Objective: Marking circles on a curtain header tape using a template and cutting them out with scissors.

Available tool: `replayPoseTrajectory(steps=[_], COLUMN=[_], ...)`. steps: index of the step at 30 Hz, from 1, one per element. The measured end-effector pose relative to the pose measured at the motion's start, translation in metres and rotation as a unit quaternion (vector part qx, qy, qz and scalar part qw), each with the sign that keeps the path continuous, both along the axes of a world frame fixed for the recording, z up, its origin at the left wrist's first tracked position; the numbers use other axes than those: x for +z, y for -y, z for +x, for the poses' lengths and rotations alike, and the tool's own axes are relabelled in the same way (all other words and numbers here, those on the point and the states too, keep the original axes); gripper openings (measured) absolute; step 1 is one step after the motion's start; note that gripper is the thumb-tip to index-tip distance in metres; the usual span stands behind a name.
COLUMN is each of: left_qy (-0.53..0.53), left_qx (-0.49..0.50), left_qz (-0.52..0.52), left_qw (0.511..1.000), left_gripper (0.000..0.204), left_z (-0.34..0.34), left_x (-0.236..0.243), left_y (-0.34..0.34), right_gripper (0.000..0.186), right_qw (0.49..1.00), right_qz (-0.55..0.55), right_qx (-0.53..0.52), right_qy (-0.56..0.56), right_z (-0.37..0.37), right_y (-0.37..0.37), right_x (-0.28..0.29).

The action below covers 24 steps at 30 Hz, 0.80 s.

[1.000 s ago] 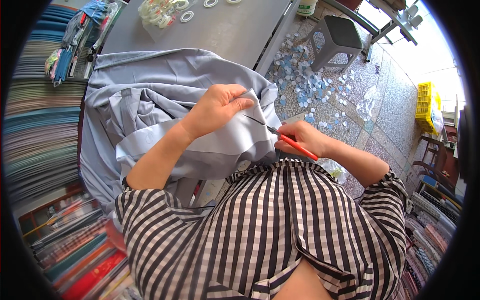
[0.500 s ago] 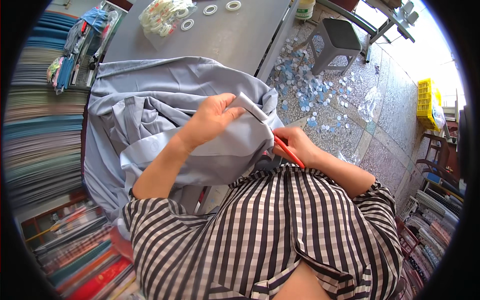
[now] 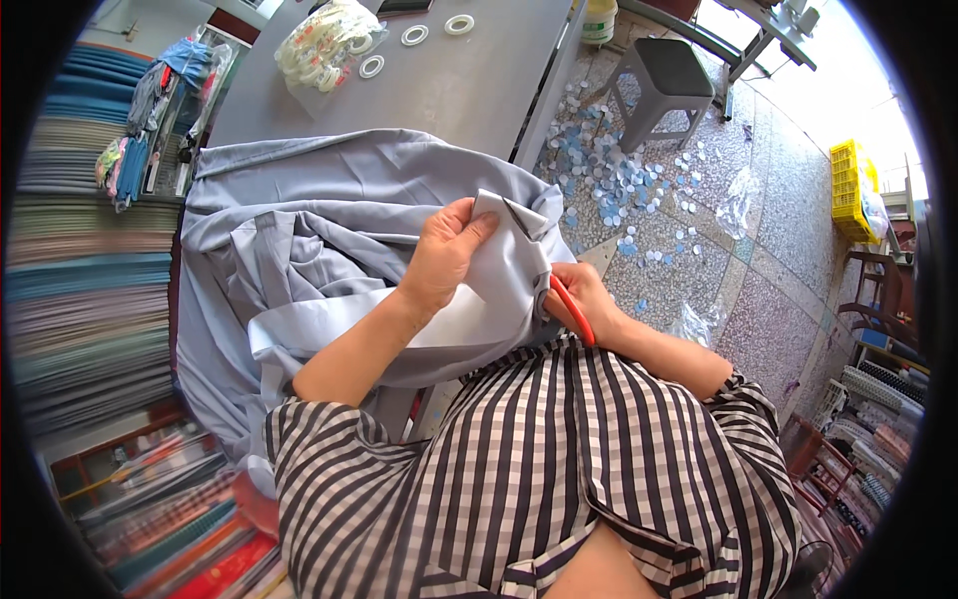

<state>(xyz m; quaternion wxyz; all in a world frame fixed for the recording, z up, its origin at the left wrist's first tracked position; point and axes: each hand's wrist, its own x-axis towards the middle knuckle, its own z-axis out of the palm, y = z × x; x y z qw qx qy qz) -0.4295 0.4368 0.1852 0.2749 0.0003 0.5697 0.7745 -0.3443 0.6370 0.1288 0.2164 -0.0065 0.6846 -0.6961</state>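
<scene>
A large light-grey fabric [image 3: 359, 240] lies in folds over the near part of a grey table [image 3: 454, 95]. My left hand [image 3: 449, 255] is closed on a paler strip [image 3: 489, 260] of it, thumb and fingers pinching near the upper end. My right hand [image 3: 589, 309] grips red-handled scissors [image 3: 569, 304] at the right edge of the fabric. A dark, narrow blade shows against the pale strip's upper end, just right of my left fingers. Whether the blades are open or closed I cannot tell.
White rings [image 3: 414, 35] and a bag of rings [image 3: 319, 50] are on the table. A grey stool [image 3: 664, 75] stands among scattered small discs on the floor [image 3: 758, 280]. Stacked fabrics [image 3: 95, 280] line the left; a yellow crate [image 3: 848, 195] is at the right.
Both hands and the fabric appear lower in the view or shifted. The scissors have turned steeper, their handles moving left, and the blade has shifted along the strip's upper end.
</scene>
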Motion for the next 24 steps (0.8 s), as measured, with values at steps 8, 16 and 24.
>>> replayPoseTrajectory(steps=[8, 16, 24], left_qy=[-0.141, -0.218, -0.316], left_qx=[-0.060, -0.079, -0.074], left_qz=[-0.114, -0.152, -0.203], left_qw=[0.982, 0.961, 0.924], left_gripper=[0.019, 0.023, 0.025], left_z=[0.011, 0.014, 0.016], left_x=[-0.009, -0.007, -0.007], left_y=[-0.001, -0.013, -0.030], right_gripper=[0.021, 0.023, 0.020], right_qw=[0.972, 0.991, 0.950], right_qz=[0.156, 0.055, 0.134], right_qx=[-0.055, -0.107, -0.169], right_qy=[-0.166, -0.064, -0.225], right_z=[-0.006, 0.004, -0.003], right_y=[0.000, 0.007, 0.008], right_x=[0.009, -0.001, -0.013])
